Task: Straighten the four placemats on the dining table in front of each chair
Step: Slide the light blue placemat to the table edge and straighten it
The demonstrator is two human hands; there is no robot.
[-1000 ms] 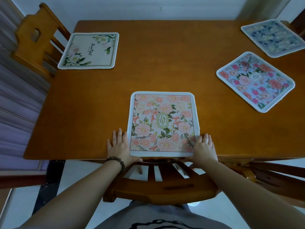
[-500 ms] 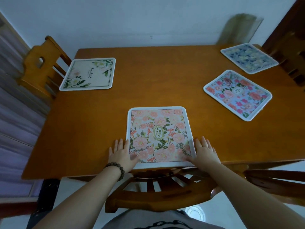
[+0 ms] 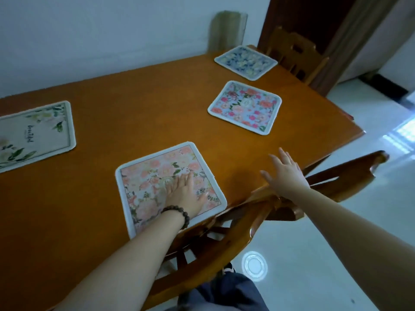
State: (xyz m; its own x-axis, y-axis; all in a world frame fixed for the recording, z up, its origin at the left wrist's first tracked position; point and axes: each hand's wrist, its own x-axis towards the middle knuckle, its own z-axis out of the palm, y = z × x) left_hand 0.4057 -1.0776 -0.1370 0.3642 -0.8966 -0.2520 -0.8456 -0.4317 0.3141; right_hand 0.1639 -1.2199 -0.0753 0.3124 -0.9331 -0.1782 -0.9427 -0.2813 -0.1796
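Faintly, script marks the white placemat; left hand flat on pink placemat, right hand splayed.

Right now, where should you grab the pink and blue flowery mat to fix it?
Probably its two nearest corners, coming from the table's near edge with the right hand first. The pink and blue mat lies flat and turned like a diamond, so press down and slide rather than pinch.

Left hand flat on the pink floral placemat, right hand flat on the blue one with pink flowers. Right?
Not quite. In the head view the right hand is open over the bare table edge, apart from the blue placemat with pink flowers. The left hand does lie flat on the pink floral placemat.
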